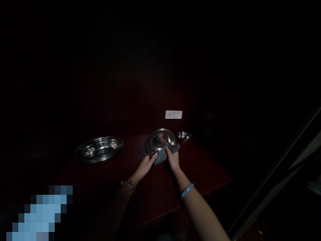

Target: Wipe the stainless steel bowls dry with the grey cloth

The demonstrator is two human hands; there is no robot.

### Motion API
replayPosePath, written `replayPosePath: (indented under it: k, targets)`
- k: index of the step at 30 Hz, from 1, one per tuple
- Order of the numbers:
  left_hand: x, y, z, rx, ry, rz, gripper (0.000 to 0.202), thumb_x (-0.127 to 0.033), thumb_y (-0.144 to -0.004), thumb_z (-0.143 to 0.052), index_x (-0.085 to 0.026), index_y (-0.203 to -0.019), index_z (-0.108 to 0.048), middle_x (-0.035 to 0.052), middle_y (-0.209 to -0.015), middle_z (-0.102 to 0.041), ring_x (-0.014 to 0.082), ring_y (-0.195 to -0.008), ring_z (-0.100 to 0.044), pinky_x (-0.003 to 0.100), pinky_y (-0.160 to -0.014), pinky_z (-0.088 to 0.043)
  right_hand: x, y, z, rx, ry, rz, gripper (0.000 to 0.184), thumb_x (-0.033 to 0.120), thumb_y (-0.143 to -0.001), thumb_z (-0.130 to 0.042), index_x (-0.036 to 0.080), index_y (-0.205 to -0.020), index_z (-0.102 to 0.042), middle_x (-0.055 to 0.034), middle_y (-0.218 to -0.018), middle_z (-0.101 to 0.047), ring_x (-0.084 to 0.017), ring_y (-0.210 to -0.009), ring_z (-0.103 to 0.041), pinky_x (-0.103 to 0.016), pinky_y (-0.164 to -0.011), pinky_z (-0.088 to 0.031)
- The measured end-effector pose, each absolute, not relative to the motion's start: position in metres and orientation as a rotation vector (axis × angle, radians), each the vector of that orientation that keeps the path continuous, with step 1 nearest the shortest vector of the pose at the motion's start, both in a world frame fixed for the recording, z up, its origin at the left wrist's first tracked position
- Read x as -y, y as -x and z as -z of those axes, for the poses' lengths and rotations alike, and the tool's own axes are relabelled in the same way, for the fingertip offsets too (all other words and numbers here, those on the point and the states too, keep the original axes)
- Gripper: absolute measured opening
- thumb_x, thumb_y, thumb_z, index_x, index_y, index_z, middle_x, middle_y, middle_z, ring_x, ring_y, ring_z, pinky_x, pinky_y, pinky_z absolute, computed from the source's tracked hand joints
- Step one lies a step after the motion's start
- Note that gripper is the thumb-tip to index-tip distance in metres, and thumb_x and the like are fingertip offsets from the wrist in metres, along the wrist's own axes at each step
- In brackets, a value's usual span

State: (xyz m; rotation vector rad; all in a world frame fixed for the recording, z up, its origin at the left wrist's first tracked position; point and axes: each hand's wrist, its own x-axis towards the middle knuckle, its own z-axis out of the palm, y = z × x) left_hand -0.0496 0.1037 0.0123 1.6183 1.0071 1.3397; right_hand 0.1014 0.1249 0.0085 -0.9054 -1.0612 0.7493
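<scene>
A shiny round metal plate [160, 137] is tilted up above the dark red table. My left hand [146, 164] grips its near left edge, thumb on top and fingers underneath. At the near right edge, my right hand [173, 158] is closed on a grey-green cloth [162, 157], which lies against the plate's surface. The cloth's folds hide part of the rim and some of my right fingers.
Left on the table [150, 201] sits a stack of larger metal plates [100, 150]. A small metal bowl [184, 136] stands behind on the right, below a white wall socket [174, 114]. Much of the surroundings is dark.
</scene>
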Motion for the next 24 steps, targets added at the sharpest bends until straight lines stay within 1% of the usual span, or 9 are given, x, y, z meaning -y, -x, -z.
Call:
replayPosePath:
  k: [4, 7, 10, 12, 16, 18, 21, 24]
  targets:
    - [-0.104, 0.049, -0.011, -1.011, -1.563, -1.338, 0.054, -0.059, -0.074, -0.062, -0.013, -0.101, -0.07, 0.0109, -0.11, -0.073, 0.0279, -0.108, -0.064, 0.037, -0.099, -0.046, -0.123, -0.102, -0.01, 1.069, 0.945, -0.749, 0.035, 0.039, -0.077, -0.066, 0.018, -0.104, -0.072, -0.0065, -0.111, -0.073, -0.024, -0.105, -0.067, -0.037, -0.098, -0.049]
    - [-0.107, 0.05, -0.009, -1.075, -1.47, -1.351, 0.058, -0.064, -0.068, -0.064, -0.012, -0.092, -0.07, 0.0132, -0.098, -0.075, 0.0294, -0.098, -0.067, 0.039, -0.087, -0.051, -0.122, -0.101, -0.01, 1.076, 0.968, -0.751, 0.033, 0.039, -0.076, -0.066, 0.018, -0.102, -0.072, -0.0061, -0.109, -0.074, -0.024, -0.103, -0.068, -0.036, -0.096, -0.05]
    - [-0.111, 0.052, -0.009, -1.117, -1.332, -1.435, 0.063, -0.068, -0.063, -0.065, -0.012, -0.091, -0.067, 0.0133, -0.093, -0.074, 0.0282, -0.088, -0.068, 0.038, -0.075, -0.054, -0.122, -0.1, -0.008, 1.096, 0.992, -0.746, 0.032, 0.038, -0.076, -0.066, 0.019, -0.1, -0.072, -0.0055, -0.107, -0.075, -0.024, -0.102, -0.068, -0.036, -0.095, -0.051]
    - [-0.114, 0.054, -0.01, -1.102, -1.287, -1.488, 0.063, -0.069, -0.063, -0.064, -0.013, -0.091, -0.065, 0.0125, -0.091, -0.073, 0.0265, -0.084, -0.068, 0.037, -0.071, -0.054, -0.122, -0.1, -0.008, 1.109, 1.013, -0.744, 0.031, 0.038, -0.076, -0.065, 0.02, -0.099, -0.072, -0.0051, -0.107, -0.075, -0.023, -0.101, -0.069, -0.035, -0.094, -0.051]
    - [-0.116, 0.057, -0.012, -1.127, -1.331, -1.546, 0.059, -0.069, -0.068, -0.058, -0.013, -0.087, -0.065, 0.0125, -0.089, -0.072, 0.0248, -0.083, -0.066, 0.036, -0.072, -0.053, -0.122, -0.1, -0.009, 1.131, 1.036, -0.73, 0.03, 0.037, -0.077, -0.064, 0.02, -0.1, -0.072, -0.0048, -0.106, -0.075, -0.023, -0.1, -0.069, -0.034, -0.093, -0.052]
    - [-0.116, 0.059, -0.012, -1.161, -1.37, -1.58, 0.056, -0.066, -0.074, -0.055, -0.013, -0.087, -0.065, 0.0126, -0.09, -0.071, 0.0243, -0.084, -0.065, 0.036, -0.076, -0.052, -0.121, -0.1, -0.01, 1.14, 1.03, -0.723, 0.031, 0.036, -0.077, -0.064, 0.02, -0.102, -0.072, -0.0047, -0.106, -0.075, -0.023, -0.101, -0.069, -0.034, -0.093, -0.052]
    - [-0.113, 0.061, -0.014, -1.2, -1.413, -1.643, 0.05, -0.06, -0.08, -0.051, -0.013, -0.09, -0.065, 0.0122, -0.093, -0.071, 0.0234, -0.087, -0.064, 0.036, -0.084, -0.05, -0.121, -0.1, -0.011, 1.163, 1.024, -0.729, 0.032, 0.037, -0.077, -0.064, 0.02, -0.104, -0.072, -0.0043, -0.105, -0.075, -0.022, -0.103, -0.068, -0.033, -0.094, -0.051]
    - [-0.11, 0.063, -0.017, -1.227, -1.431, -1.659, 0.05, -0.058, -0.083, -0.049, -0.013, -0.095, -0.065, 0.0126, -0.099, -0.071, 0.0234, -0.091, -0.064, 0.036, -0.087, -0.049, -0.121, -0.1, -0.01, 1.183, 1.027, -0.748, 0.032, 0.037, -0.077, -0.064, 0.021, -0.103, -0.072, -0.004, -0.105, -0.075, -0.022, -0.105, -0.068, -0.033, -0.096, -0.05]
